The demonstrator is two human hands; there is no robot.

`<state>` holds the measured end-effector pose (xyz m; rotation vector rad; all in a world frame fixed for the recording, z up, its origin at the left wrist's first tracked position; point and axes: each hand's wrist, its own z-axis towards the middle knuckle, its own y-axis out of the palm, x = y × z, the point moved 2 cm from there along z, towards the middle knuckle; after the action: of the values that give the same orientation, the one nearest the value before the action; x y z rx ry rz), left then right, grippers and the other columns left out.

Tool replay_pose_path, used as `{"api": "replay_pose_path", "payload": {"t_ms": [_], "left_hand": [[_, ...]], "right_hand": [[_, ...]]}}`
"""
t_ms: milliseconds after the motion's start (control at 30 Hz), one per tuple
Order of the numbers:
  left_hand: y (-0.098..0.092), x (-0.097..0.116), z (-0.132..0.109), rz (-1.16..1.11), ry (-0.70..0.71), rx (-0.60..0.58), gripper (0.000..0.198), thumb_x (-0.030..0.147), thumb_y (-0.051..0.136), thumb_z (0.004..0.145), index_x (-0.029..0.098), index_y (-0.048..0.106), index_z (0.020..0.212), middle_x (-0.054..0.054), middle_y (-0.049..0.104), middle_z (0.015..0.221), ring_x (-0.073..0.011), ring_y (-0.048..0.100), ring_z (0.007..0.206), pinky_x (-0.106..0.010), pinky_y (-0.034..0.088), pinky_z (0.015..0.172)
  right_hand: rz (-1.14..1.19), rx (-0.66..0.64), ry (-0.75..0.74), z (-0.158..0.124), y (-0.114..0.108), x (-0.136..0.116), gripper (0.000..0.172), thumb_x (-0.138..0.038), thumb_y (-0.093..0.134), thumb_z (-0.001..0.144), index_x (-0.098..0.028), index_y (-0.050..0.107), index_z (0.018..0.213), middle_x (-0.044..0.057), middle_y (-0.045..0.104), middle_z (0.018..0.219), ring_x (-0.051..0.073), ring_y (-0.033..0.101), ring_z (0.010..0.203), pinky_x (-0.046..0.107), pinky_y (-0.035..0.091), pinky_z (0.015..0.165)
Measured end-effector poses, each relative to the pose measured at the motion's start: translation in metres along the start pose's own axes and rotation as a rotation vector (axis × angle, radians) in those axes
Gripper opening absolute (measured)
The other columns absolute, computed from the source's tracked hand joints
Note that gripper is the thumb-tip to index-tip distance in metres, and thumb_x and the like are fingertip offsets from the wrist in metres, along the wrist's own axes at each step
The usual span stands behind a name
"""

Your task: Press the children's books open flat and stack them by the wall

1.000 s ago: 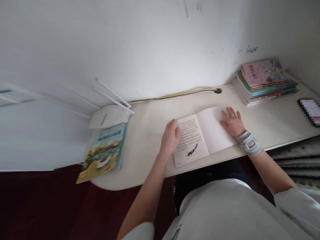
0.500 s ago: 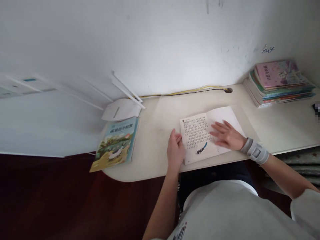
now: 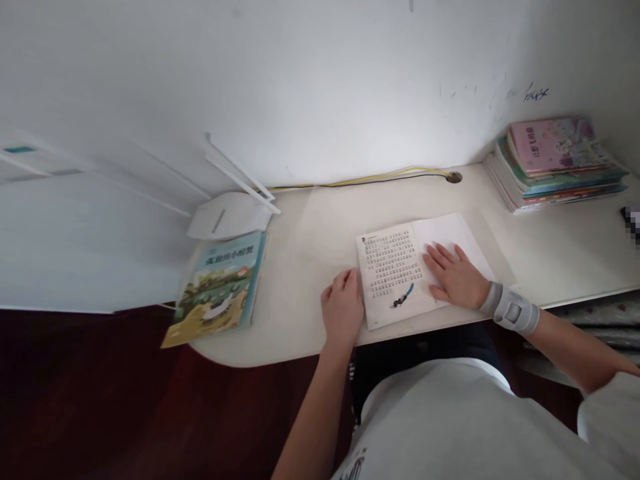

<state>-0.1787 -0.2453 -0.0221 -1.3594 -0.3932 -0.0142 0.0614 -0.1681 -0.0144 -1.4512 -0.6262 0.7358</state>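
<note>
An open booklet [image 3: 395,267] with printed text and a small drawing lies on the white desk [image 3: 310,233] in front of me. My right hand [image 3: 453,277], a grey band on its wrist, rests flat on the booklet's right page with fingers stretched out. My left hand [image 3: 343,307] lies on the desk just left of the booklet, fingers loosely curled and touching its left edge, holding nothing.
A colourful picture book [image 3: 220,287] overhangs the desk's left edge. Behind it stands a white router [image 3: 227,213] with antennas. A stack of books [image 3: 555,163] sits at the back right. Yellow cables [image 3: 375,179] run along the wall into a hole.
My right hand slid from the far right page toward the booklet's middle. My left hand came off the left page and now rests on the desk beside it.
</note>
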Motion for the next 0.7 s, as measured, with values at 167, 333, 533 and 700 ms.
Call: {"api": "replay_pose_path", "payload": {"t_ms": [167,333,533,700], "left_hand": [[0.004,0.0,-0.002,0.054,0.013,-0.014,0.04,0.021,0.03,0.09,0.02,0.059,0.117,-0.013,0.054,0.13,-0.0231,0.052,0.115,-0.044,0.033,0.103],[0.001,0.002,-0.001,0.028,0.018,-0.052,0.042,0.02,0.03,0.089,0.025,0.058,0.12,-0.012,0.049,0.135,-0.0247,0.05,0.117,-0.047,0.031,0.104],[-0.002,0.01,0.001,0.071,0.056,-0.071,0.045,0.02,0.027,0.09,0.025,0.054,0.126,-0.013,0.046,0.138,-0.0264,0.049,0.117,-0.051,0.031,0.102],[-0.002,0.012,0.002,0.108,0.088,-0.095,0.045,0.017,0.026,0.09,0.022,0.053,0.126,-0.014,0.045,0.14,-0.0265,0.047,0.12,-0.051,0.032,0.1]], "right_hand": [[-0.029,0.032,0.156,-0.004,0.003,-0.012,0.064,-0.04,0.043,0.086,-0.007,0.034,0.141,0.021,0.025,0.149,0.038,0.022,0.136,0.062,0.018,0.104],[-0.018,0.037,0.147,-0.003,-0.001,-0.022,0.057,-0.033,0.042,0.088,-0.019,0.034,0.142,0.016,0.025,0.15,0.039,0.02,0.137,0.065,0.02,0.102],[0.0,0.042,0.103,-0.003,-0.004,-0.014,0.052,-0.027,0.036,0.09,-0.013,0.038,0.139,0.014,0.031,0.148,0.031,0.023,0.138,0.06,0.016,0.107],[-0.039,0.061,0.182,-0.008,-0.004,-0.005,0.052,-0.027,0.036,0.09,-0.01,0.039,0.138,0.016,0.031,0.148,0.033,0.024,0.137,0.061,0.015,0.107]]}}
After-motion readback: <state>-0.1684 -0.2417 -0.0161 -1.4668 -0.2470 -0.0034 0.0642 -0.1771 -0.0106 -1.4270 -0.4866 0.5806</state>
